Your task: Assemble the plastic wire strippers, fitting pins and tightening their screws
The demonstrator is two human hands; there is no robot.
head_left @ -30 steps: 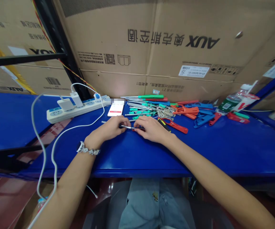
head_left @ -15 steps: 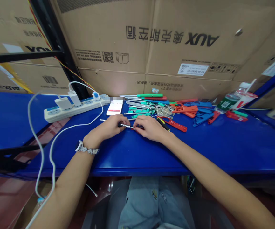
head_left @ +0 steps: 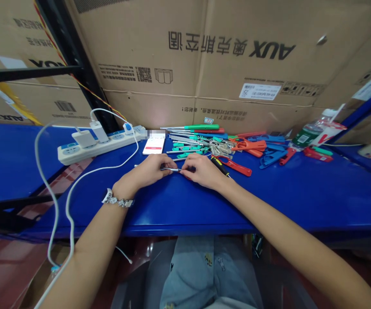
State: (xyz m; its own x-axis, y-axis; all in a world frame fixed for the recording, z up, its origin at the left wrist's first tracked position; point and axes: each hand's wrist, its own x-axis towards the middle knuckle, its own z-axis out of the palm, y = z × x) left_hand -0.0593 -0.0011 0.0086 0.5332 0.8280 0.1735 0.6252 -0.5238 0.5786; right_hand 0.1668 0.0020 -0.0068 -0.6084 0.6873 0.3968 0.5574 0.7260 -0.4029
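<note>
My left hand (head_left: 153,171) is closed in a pinch on a thin silvery metal rod (head_left: 173,170) just above the blue table. From the other side my right hand (head_left: 201,171) pinches at the rod's right end; whether a second small piece sits between those fingers cannot be made out. Right behind both hands lies a pile of metal rods with green fittings (head_left: 190,148). A black and yellow handle (head_left: 219,165) and an orange-red plastic clip (head_left: 236,166) lie beside my right hand. A phone (head_left: 153,144) with a lit screen rests behind my left hand.
A white power strip (head_left: 103,146) with plugs and white cables stands at the left. Blue clips (head_left: 272,156), orange clips (head_left: 251,146), a green-labelled bottle (head_left: 306,136) and a cup (head_left: 331,131) are at the right. A large cardboard box (head_left: 191,68) stands behind the table.
Both hands stay nearly in place, still pinching at the thin rod. The right fingertips have shifted slightly along it, and the view has tilted a little.
</note>
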